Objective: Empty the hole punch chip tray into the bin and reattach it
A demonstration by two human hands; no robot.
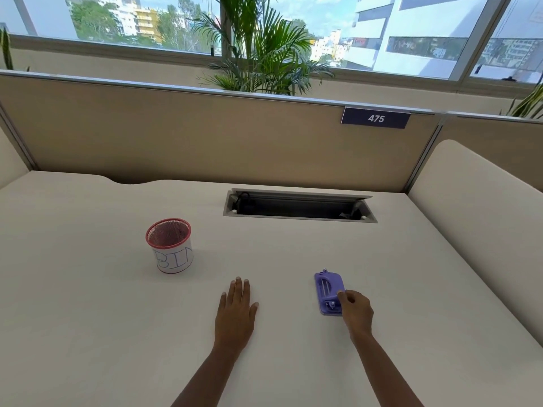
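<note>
Right hand (356,308) curls against purple hole punch (329,292), lower right; grip unclear. Left hand (237,306) flat, spread. Risk: chips spilling short of bin (169,245), centre-left.

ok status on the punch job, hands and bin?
Left hand flat on desk, open. Right hand at purple hole punch's near end, grip unclear. Bin upright, far left. Path clear.
</note>
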